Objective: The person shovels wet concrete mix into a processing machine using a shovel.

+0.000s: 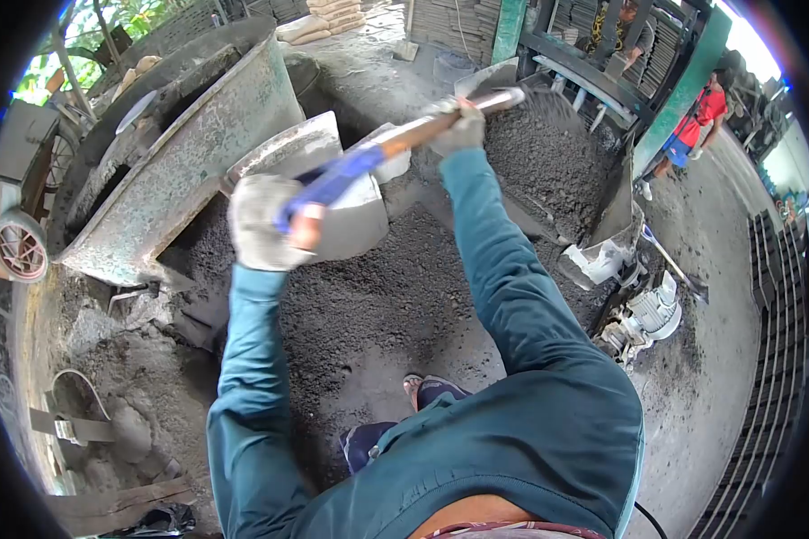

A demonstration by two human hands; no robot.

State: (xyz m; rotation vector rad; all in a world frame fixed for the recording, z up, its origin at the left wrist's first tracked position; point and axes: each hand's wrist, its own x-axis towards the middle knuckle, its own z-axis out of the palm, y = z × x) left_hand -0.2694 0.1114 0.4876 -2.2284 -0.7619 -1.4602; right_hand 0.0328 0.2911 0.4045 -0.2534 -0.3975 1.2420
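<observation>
My left hand, in a pale glove with bare fingertips showing, is closed round the blue handle end of a shovel. Farther up the wooden shaft, my right hand, gloved too, grips it near the far end. The shovel slants up to the right, and its far end is blurred over a heap of dark, crumbly material in a metal hopper. More dark loose material lies on the ground below my hands.
A big round metal mixer drum stands at the left. An electric motor sits at the right, near another shovel. A person in red stands at the far right; another person is behind the green-framed machine. Stacked sacks lie at the back.
</observation>
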